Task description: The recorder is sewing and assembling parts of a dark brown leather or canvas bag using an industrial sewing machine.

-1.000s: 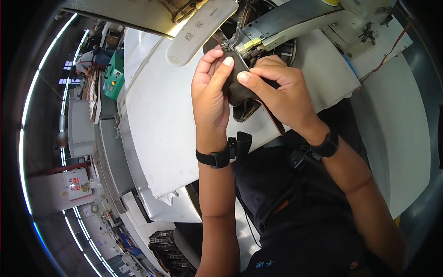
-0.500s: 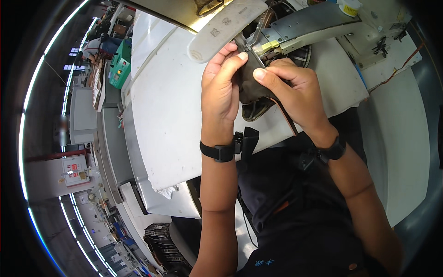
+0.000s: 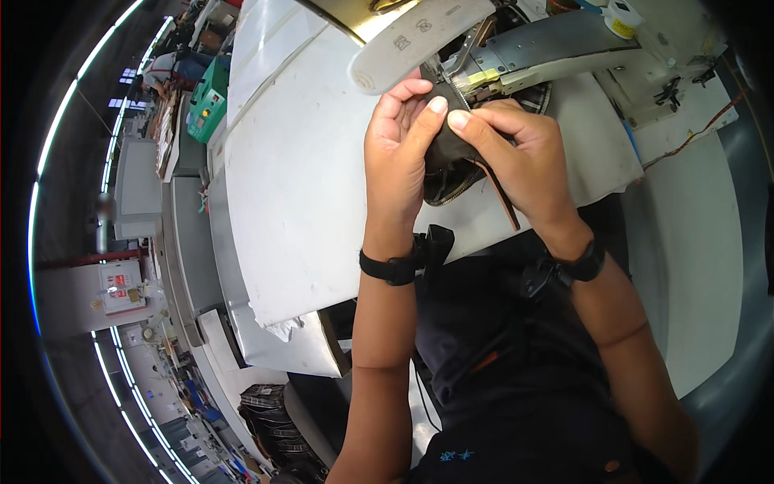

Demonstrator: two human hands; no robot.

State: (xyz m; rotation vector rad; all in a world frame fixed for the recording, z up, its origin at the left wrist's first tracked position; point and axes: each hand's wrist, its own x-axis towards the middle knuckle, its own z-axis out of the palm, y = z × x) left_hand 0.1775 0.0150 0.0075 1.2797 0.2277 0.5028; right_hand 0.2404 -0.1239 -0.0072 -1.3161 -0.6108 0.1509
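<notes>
Both my hands are up at a sewing machine [image 3: 556, 44], pinching a dark, soft piece of material [image 3: 445, 152] between them. My left hand [image 3: 395, 161] grips its left side, thumb on top and fingers curled behind. My right hand [image 3: 528, 161] pinches the right side between thumb and forefinger, the thumb tips close together. A toothed edge like a zipper [image 3: 461, 98] runs up from the thumbs toward the machine. Below the right hand hangs a narrow brown-edged strip [image 3: 506, 202]. A curved zipper-like edge [image 3: 443, 198] shows under the piece. The needle area is mostly hidden.
A long pale machine cover [image 3: 419, 44] juts over my left fingers. The white worktable [image 3: 298, 185] spreads to the left. A small white bottle [image 3: 621, 18] stands on the machine. Farther left are a green box [image 3: 208, 105] and another person [image 3: 165, 68].
The view has shifted slightly, so machine and hands sit a little farther right. My thumbs have come closer together, and both hands keep their hold on the dark material.
</notes>
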